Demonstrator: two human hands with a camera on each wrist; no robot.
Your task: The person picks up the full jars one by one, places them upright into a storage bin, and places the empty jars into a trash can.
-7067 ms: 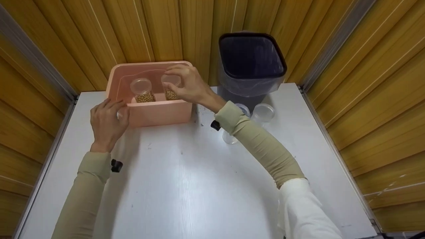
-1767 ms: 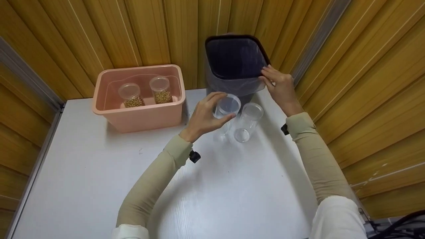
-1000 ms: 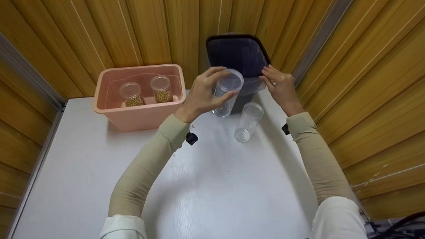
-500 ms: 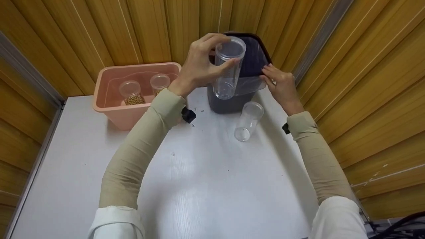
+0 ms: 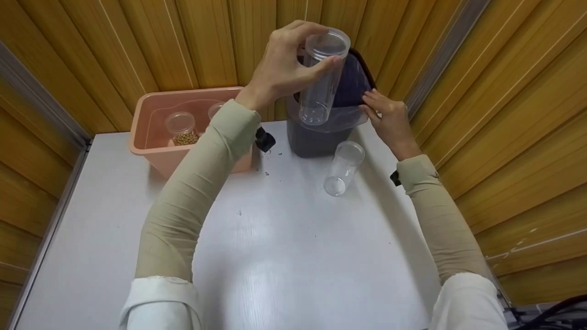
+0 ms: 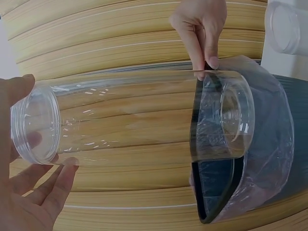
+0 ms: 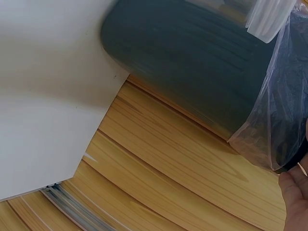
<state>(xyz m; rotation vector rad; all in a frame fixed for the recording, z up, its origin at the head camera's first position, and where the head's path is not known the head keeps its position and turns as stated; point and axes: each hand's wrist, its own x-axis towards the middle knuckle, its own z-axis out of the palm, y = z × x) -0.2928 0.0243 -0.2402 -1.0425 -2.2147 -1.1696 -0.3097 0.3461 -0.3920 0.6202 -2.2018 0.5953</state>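
Observation:
In the head view my left hand (image 5: 282, 68) grips a clear plastic jar (image 5: 321, 91) near its lidded top, thumb on the near side and fingers behind. The jar looks empty and is held up, lid end uppermost, overlapping the front of the dark trash bin (image 5: 316, 143). The left wrist view shows the jar's full length (image 6: 130, 120), with its base against the bin's dark rim. My right hand (image 5: 389, 120) pinches the right side of the bin's rim, where a clear bag liner (image 6: 267, 134) folds over.
Another clear jar (image 5: 345, 168) stands on the white table (image 5: 293, 256) in front of the bin. A pink tub (image 5: 158, 158) at the left holds a jar of yellowish beans (image 5: 185, 137) and a second jar (image 5: 214, 109), mostly behind my left sleeve. Wood-patterned walls (image 5: 202, 41) enclose the table.
My left hand has lifted the jar from the table up to the bin's front, now slightly higher and further right. My right hand, earlier at the tub's jars, stays on the bin's rim.

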